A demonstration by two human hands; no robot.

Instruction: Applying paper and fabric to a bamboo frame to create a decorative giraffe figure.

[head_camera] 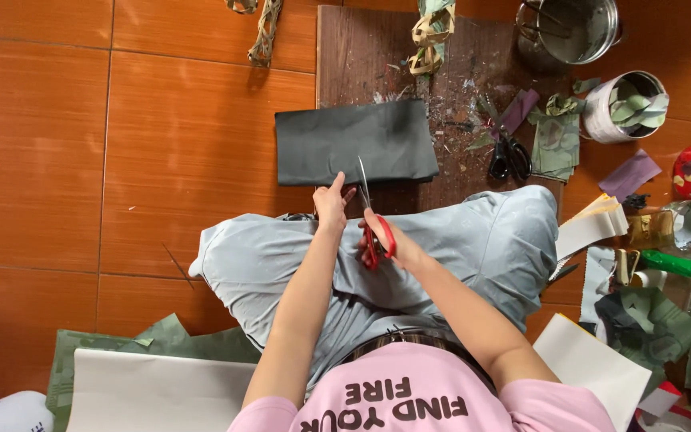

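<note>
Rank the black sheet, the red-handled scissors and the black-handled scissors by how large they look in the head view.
1. black sheet
2. red-handled scissors, held in the right hand
3. black-handled scissors; the gap is small, and they lie farther from the camera, so unsure.

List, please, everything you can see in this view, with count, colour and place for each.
black sheet: one, black, on the board's near-left part
red-handled scissors: one, blades at the sheet's near edge
wooden board: one, dark brown, top centre on the floor
black scissors: one, on the board, right
metal pot: one, silver, top right
white tin: one, holding green pieces, right
pale paper: one sheet, bottom left over green material
tiled floor: orange-brown
left hand: at the sheet's near edge
right hand: holding the red-handled scissors
</note>
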